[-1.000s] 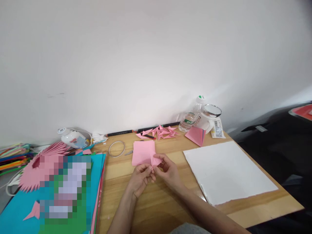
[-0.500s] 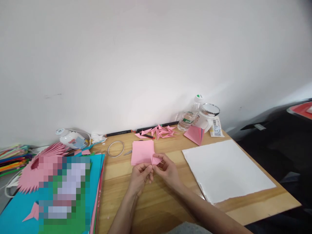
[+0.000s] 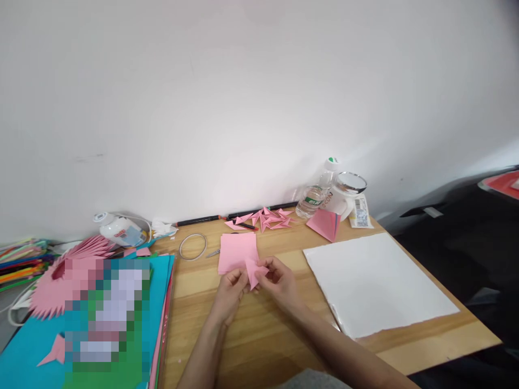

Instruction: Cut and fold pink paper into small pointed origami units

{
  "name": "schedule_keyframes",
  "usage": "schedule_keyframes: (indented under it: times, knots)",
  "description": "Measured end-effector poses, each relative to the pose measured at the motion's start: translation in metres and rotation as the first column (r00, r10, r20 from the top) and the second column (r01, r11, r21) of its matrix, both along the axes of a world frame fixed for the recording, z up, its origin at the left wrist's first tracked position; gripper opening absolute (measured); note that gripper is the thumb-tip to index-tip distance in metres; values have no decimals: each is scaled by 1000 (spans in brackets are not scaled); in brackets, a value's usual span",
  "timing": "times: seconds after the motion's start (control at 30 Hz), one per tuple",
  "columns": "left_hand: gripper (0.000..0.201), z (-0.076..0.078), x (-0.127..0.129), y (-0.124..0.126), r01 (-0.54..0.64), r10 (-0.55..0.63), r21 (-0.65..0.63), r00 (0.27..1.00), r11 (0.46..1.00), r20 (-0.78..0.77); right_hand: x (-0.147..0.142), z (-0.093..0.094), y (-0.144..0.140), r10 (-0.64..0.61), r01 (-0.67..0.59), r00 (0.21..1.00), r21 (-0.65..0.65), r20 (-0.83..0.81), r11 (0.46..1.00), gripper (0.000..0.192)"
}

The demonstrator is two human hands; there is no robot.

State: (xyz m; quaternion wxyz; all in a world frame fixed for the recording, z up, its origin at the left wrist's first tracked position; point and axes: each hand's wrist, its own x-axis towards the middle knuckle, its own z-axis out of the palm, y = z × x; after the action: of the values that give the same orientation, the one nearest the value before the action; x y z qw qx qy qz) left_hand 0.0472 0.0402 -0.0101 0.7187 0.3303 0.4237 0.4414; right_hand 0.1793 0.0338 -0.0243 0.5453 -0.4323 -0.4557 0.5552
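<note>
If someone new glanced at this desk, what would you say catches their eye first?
Probably the two hands, left hand and right hand, pinching a small pink folded piece at the table's middle, just in front of a stack of pink squares. Then the large white sheet to the right, and the pile of pink folded triangles by the wall.

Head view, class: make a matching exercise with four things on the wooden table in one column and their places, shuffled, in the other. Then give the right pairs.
Things
1. small folded pink paper piece
2. large white sheet
3. thin wire ring
4. clear plastic water bottle

Places
A. at the back by the wall, beside a white mug
B. flat on the right part of the table
C. pinched between the left hand and the right hand
D. left of the stack of pink square papers

Pairs: 1-C, 2-B, 3-D, 4-A
</note>
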Motion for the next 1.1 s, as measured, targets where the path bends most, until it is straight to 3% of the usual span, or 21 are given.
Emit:
schedule_keyframes:
  times: [0.4, 0.9, 1.1]
  knots:
    - [34, 1, 1, -1, -27, 28, -34, 999, 999, 42, 2, 0, 0, -33, 22, 990, 85, 140, 996, 12]
    - [32, -1, 2, -2, -9, 10, 37, 1000, 999, -29, -4, 8, -6, -40, 34, 996, -81, -74, 996, 26]
    - [32, 2, 1, -2, -26, 29, 51, 998, 998, -59, -1, 13, -4, -48, 48, 999, -54, 8, 997, 23]
